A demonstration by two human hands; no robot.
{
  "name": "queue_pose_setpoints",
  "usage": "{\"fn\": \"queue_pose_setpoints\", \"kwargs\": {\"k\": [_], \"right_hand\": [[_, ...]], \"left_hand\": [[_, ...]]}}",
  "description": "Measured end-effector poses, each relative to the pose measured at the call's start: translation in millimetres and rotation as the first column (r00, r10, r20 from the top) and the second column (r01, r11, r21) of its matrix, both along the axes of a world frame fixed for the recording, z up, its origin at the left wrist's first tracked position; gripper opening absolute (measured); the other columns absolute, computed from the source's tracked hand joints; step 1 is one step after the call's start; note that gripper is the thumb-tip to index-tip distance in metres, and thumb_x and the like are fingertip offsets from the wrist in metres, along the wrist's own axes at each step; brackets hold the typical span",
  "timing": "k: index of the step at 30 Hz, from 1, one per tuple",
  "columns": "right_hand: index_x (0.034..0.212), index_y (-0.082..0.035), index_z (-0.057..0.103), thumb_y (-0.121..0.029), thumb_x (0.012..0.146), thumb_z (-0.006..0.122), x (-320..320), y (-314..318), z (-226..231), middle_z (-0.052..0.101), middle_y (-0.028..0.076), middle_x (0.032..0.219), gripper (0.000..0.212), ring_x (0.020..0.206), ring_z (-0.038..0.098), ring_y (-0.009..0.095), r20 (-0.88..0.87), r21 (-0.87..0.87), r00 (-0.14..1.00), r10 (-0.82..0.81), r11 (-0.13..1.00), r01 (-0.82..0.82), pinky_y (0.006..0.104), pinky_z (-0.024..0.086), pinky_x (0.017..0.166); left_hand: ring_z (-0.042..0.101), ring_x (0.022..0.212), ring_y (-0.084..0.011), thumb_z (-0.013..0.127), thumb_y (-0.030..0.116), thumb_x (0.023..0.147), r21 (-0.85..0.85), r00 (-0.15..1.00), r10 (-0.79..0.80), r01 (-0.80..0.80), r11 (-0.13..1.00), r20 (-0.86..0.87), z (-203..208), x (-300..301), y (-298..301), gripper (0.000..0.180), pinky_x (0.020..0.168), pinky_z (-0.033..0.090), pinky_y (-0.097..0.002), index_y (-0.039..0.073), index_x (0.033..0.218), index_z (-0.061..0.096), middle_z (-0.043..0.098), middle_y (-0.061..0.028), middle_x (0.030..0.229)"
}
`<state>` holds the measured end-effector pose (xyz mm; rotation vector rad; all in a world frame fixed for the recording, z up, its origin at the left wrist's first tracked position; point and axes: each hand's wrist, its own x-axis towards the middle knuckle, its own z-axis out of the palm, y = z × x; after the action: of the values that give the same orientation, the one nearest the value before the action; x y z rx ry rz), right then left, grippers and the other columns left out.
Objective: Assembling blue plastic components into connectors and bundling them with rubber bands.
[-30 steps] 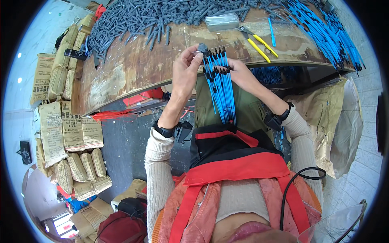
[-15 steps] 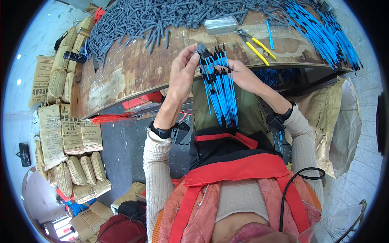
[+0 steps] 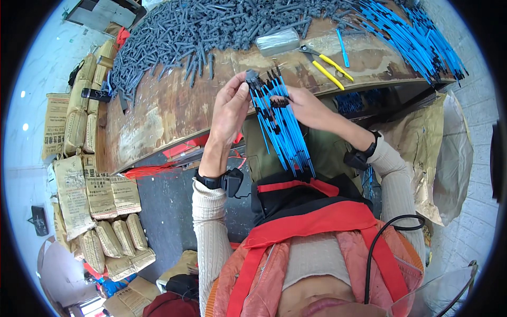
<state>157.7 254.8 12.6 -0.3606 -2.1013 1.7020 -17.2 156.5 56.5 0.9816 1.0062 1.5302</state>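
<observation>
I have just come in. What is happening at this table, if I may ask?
The person's left hand pinches a grey piece at the upper end of a bundle of thin blue rods, which the right hand holds. On the wooden table lie a heap of grey parts, yellow-handled pliers and, at the right, more blue rods.

Worn brown wooden worktable (image 3: 163, 119) across upper ctr; scuffed dark-grey floor (image 3: 171, 222) below, lower L of ctr. White brick-patterned wall (image 3: 465, 238), far R. Smooth bluish-white wall (image 3: 26, 153), far L, w/ 2 small round bright light spots (image 3: 25, 127).
</observation>
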Motion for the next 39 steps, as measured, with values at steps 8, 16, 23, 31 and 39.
{"fn": "queue_pose_setpoints", "kwargs": {"k": [8,16,23,31,39], "right_hand": [[0.118,-0.003,0.049,-0.017,0.098,0.047,-6,-9,-7,0.061,0.029,0.089,0.025,0.091,0.055,0.048,-0.03,0.151,0.975,-0.218,0.964,0.22,0.0478,0.046,0.071],[0.103,0.0,0.054,-0.022,0.099,0.048,-2,-4,-3,0.065,0.009,0.079,0.023,0.076,0.066,0.017,-0.036,-0.031,0.999,-0.007,1.0,0.006,0.0333,0.049,0.07],[0.112,0.0,0.055,-0.03,0.1,0.048,7,-13,3,0.064,0.017,0.079,0.033,0.068,0.064,0.022,-0.093,-0.348,0.987,0.129,0.925,-0.153,0.0355,0.05,0.068],[0.1,0.001,0.055,-0.027,0.099,0.05,25,-49,17,0.06,0.014,0.074,0.028,0.064,0.059,0.022,0.041,0.054,0.996,-0.074,0.996,0.072,0.0362,0.046,0.064],[0.102,0.001,0.055,-0.026,0.099,0.051,26,-73,20,0.058,0.017,0.075,0.027,0.062,0.054,0.031,-0.044,0.093,0.98,-0.195,0.976,0.198,0.0374,0.045,0.063]], "left_hand": [[0.056,0.107,-0.0133,0.046,0.011,0.1,-0.02,0.997,0.072,-0.072,0.997,0.007,-7,6,5,0.033,0.098,0.041,-0.0285,-0.005,0.129,0.046,0.059,-0.007,0.115],[0.055,0.111,-0.0151,0.048,0.013,0.1,-0.007,0.999,-0.017,0.017,1.0,0.034,-4,2,-3,0.035,0.099,0.041,-0.0293,-0.006,0.13,0.047,0.059,-0.0092,0.119],[0.055,0.111,-0.0149,0.048,0.012,0.1,-0.025,0.985,-0.164,0.165,0.986,0.051,4,-3,-8,0.035,0.098,0.041,-0.0289,-0.006,0.13,0.047,0.06,-0.0094,0.119],[0.057,0.103,-0.0115,0.057,0.017,0.097,-0.003,0.999,0.022,-0.022,1.0,0.035,-20,-3,-30,0.036,0.092,0.044,-0.0275,0.002,0.129,0.054,0.063,-0.0062,0.112],[0.056,0.091,-0.0052,0.063,0.014,0.093,-0.116,0.743,0.236,-0.388,0.914,-0.627,38,55,-65,0.023,0.081,0.045,-0.0219,0.0,0.112,0.061,0.065,-0.0026,0.099]]}}
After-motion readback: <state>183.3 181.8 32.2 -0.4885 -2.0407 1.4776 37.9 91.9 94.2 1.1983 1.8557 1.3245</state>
